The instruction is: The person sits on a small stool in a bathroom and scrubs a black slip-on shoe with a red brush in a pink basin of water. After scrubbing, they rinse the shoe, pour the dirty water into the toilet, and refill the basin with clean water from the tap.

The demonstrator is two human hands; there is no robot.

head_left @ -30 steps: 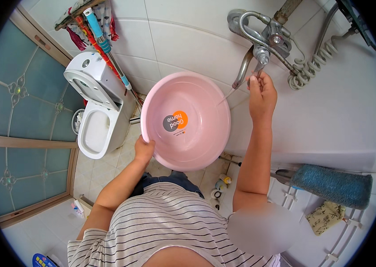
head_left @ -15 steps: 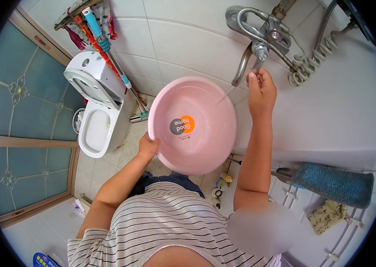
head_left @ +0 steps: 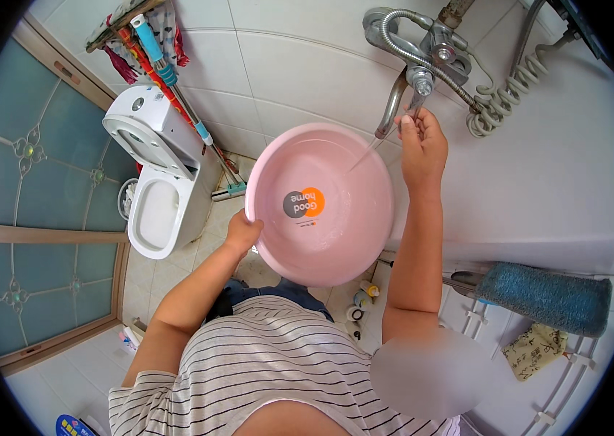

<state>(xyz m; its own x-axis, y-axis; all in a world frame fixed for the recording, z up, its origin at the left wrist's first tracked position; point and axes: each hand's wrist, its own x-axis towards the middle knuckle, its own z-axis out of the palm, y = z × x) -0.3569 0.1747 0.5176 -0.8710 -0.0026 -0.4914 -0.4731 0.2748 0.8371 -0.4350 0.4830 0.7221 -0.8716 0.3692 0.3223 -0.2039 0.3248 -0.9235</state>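
Note:
My left hand (head_left: 244, 231) grips the left rim of a large round pink basin (head_left: 278, 251), thumb over the edge. The basin is held up in front of me, with a grey and orange sticker on its inner bottom. A thin stream of water (head_left: 365, 155) runs from the curved metal spout (head_left: 392, 105) into it. At the wall-mounted faucet (head_left: 441, 54), my right hand (head_left: 424, 149) is closed on the faucet's lever handle (head_left: 419, 102), just right of the spout. The water inside the basin looks shallow.
A white toilet (head_left: 158, 211) with its lid raised stands at the left, beside mops (head_left: 180, 94) leaning on the tiled wall. Glass-panelled doors (head_left: 16, 182) line the far left. Bottles (head_left: 363, 298) stand on the floor below the basin. A blue mop head (head_left: 546, 296) and folded cloth (head_left: 534, 351) are at right.
The basin has shifted slightly right beneath the spout, with my left hand still on its rim. The water stream looks a bit thicker. My right hand stays at the lever.

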